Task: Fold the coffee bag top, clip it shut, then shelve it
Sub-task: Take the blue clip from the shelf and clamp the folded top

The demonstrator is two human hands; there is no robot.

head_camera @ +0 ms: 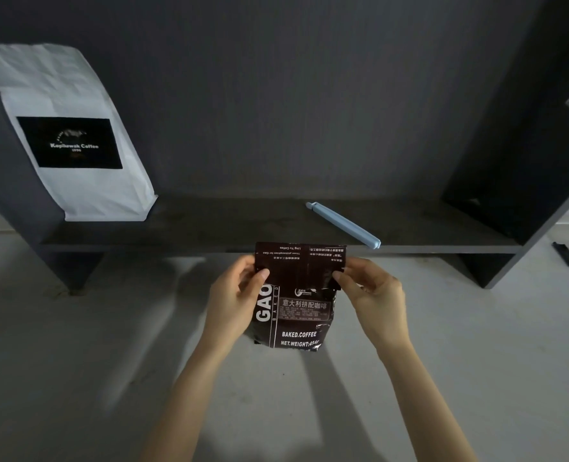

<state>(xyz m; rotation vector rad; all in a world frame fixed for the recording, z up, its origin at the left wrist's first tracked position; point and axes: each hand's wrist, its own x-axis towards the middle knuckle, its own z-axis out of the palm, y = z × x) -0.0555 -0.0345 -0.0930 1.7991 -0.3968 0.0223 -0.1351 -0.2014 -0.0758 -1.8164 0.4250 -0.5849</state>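
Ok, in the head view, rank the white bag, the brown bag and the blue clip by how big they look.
1. White bag, largest.
2. Brown bag, though it sits nearer the camera and hands cover its sides.
3. Blue clip, clearly smallest.

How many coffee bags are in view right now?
2. A white Kapiluwak Coffee bag leans at the left end of the dark shelf; a dark brown coffee bag is held by both hands in front. None seems hidden.
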